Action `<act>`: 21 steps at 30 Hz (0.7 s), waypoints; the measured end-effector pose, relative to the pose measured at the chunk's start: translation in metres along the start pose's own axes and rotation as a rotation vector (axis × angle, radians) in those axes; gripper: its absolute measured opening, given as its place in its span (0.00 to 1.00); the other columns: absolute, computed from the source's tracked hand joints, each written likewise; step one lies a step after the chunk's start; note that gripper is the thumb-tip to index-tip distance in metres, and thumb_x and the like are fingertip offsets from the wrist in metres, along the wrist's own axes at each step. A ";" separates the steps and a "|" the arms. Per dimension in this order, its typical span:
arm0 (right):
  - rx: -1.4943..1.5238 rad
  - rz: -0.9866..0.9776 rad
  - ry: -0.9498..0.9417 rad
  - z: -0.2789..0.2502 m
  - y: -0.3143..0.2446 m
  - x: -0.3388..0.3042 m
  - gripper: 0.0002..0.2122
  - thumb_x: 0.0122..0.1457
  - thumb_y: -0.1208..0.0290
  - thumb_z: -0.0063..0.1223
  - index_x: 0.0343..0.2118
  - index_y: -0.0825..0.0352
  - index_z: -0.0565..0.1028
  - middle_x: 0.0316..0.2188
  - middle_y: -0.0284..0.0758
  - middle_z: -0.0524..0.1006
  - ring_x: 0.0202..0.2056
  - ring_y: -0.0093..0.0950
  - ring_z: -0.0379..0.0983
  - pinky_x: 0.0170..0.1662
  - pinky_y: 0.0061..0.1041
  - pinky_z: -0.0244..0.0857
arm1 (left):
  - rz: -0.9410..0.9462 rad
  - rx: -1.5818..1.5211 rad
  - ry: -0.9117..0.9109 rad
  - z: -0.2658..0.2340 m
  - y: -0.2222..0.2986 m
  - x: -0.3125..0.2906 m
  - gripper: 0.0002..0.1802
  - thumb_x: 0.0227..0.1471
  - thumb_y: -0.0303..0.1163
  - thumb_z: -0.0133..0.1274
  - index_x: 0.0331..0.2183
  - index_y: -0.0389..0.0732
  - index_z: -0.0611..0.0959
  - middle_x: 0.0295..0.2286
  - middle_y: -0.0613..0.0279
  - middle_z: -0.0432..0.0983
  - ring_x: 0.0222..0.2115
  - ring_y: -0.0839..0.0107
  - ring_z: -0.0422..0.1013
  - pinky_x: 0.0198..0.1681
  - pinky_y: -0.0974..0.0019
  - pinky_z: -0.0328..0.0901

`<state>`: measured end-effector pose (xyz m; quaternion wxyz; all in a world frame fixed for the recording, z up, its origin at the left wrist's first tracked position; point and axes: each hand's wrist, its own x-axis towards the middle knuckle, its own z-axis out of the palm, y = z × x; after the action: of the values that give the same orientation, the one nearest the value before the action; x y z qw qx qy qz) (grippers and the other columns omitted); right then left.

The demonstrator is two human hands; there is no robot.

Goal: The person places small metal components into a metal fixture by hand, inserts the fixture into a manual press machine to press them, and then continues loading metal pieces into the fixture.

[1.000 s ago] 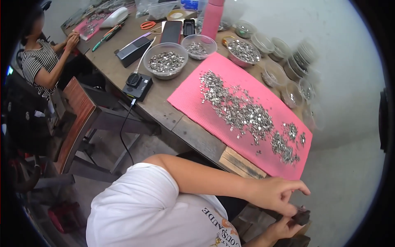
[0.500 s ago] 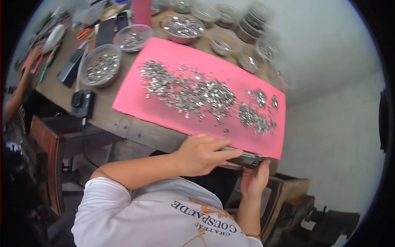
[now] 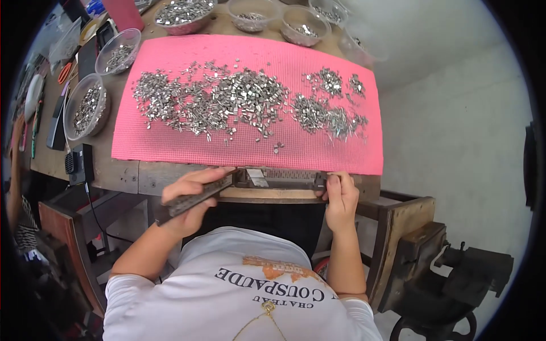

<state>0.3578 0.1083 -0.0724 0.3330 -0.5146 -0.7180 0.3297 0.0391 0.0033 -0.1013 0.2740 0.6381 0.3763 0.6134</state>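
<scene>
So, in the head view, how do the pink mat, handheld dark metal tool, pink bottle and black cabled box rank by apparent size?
1. Pink mat
2. Dark metal tool
Unsure: pink bottle and black cabled box look close, and the frame cuts the bottle.

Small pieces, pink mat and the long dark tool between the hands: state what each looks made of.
Small pieces: probably metal, shiny; they are silvery with bright glints.
Pink mat: likely foam or soft plastic, matte; a fine grid texture shows.
Long dark tool: perhaps metal, dull; it is grey-black with straight edges, though hard plastic cannot be ruled out.
</scene>
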 end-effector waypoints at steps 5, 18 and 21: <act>-0.196 -0.068 0.059 0.007 -0.015 0.012 0.10 0.67 0.66 0.53 0.30 0.66 0.75 0.16 0.38 0.71 0.22 0.40 0.60 0.38 0.37 0.56 | -0.246 -0.115 0.134 -0.012 0.013 -0.019 0.21 0.64 0.22 0.55 0.51 0.43 0.61 0.55 0.29 0.73 0.55 0.51 0.74 0.61 0.50 0.67; -0.560 -0.059 -0.146 -0.013 -0.026 0.011 0.17 0.71 0.58 0.49 0.27 0.65 0.70 0.17 0.41 0.75 0.19 0.46 0.64 0.36 0.38 0.54 | -0.409 -0.348 0.227 -0.029 0.021 -0.025 0.16 0.65 0.26 0.54 0.46 0.47 0.63 0.56 0.24 0.70 0.56 0.44 0.73 0.57 0.47 0.73; -0.559 -0.059 -0.138 -0.014 -0.027 0.011 0.18 0.71 0.57 0.50 0.27 0.65 0.70 0.17 0.40 0.75 0.19 0.46 0.64 0.36 0.38 0.54 | -0.382 -0.341 0.207 -0.033 0.021 -0.025 0.18 0.64 0.25 0.56 0.47 0.47 0.64 0.55 0.26 0.71 0.55 0.46 0.75 0.58 0.48 0.73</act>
<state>0.3523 0.1142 -0.0410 0.1383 -0.5418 -0.8165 0.1435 0.0108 -0.0329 -0.0952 0.4484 0.4339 0.4070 0.6671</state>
